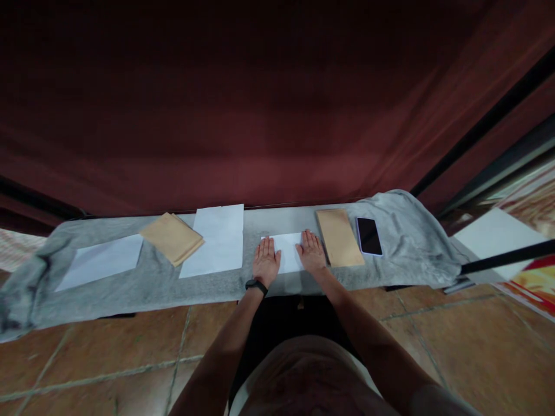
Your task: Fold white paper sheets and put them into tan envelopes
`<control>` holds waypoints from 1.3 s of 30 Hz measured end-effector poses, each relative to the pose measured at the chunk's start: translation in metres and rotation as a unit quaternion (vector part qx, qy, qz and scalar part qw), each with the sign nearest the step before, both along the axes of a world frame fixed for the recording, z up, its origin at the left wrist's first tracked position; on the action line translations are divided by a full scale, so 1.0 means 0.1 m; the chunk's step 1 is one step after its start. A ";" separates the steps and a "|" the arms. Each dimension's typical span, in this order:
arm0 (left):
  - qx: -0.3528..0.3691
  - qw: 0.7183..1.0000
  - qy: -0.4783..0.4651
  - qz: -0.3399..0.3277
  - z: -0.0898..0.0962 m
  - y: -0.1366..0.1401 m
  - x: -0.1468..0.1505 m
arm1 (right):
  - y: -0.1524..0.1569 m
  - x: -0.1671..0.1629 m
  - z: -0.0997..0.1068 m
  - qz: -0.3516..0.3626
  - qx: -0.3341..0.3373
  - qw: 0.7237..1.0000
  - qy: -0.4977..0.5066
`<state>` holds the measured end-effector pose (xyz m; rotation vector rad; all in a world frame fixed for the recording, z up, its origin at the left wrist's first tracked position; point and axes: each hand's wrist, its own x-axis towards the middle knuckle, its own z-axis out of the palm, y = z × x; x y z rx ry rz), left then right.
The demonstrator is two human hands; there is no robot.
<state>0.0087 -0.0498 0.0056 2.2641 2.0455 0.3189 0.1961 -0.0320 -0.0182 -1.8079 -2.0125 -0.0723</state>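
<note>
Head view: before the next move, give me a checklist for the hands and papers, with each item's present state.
1. Left hand flat at the left side of the white paper between the hands: ok.
2. Right hand flat at that paper's right side: ok.
3. Phone away from both hands: ok, beyond the right-hand brown paper.
4. Left-hand brown papers off the large white sheet: not ok, a corner overlaps it.
5. Paper between the hands a single layer: cannot tell.

White paper [289, 254] partly hidden under hands [266, 264]; grey cloth [151, 294] cut off at left edge
</note>
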 end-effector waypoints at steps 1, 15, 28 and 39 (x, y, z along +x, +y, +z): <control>0.001 1.000 0.004 0.005 0.00 -0.01 -0.02 | -0.02 0.01 0.01 -0.008 0.002 1.000 0.001; -0.012 0.993 -0.006 -0.115 0.07 -0.15 0.39 | -0.82 -0.01 0.16 0.041 -0.014 0.999 -0.030; 0.051 0.998 -0.029 -0.020 0.03 -0.66 -0.04 | -0.49 0.03 0.34 -0.113 -0.076 0.989 0.055; 0.060 0.995 -0.082 -0.022 0.02 -0.69 -0.09 | -0.37 0.13 0.55 -0.027 -0.039 0.969 0.241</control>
